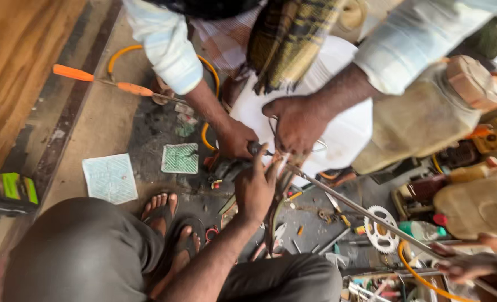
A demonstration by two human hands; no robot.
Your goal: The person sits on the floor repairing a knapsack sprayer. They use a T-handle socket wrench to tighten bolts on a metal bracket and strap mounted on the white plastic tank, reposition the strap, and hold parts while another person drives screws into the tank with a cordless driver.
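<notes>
While the person squats on the floor (114, 120), their left hand (255, 187) lies with fingers spread on a small dark part (231, 166), beside a co-worker's two hands (296, 124). Their right hand (469, 260), blurred at the lower right, is closed around a long metal rod (366, 212), which runs up toward the part. A sprocket (381, 229) lies just under the rod.

2 orange-handled screwdrivers (72, 72), 2 green-white cards (180, 158), 1 sprocket (380, 228), 1 long metal rod (366, 213), 2 sandalled feet (160, 208)
</notes>
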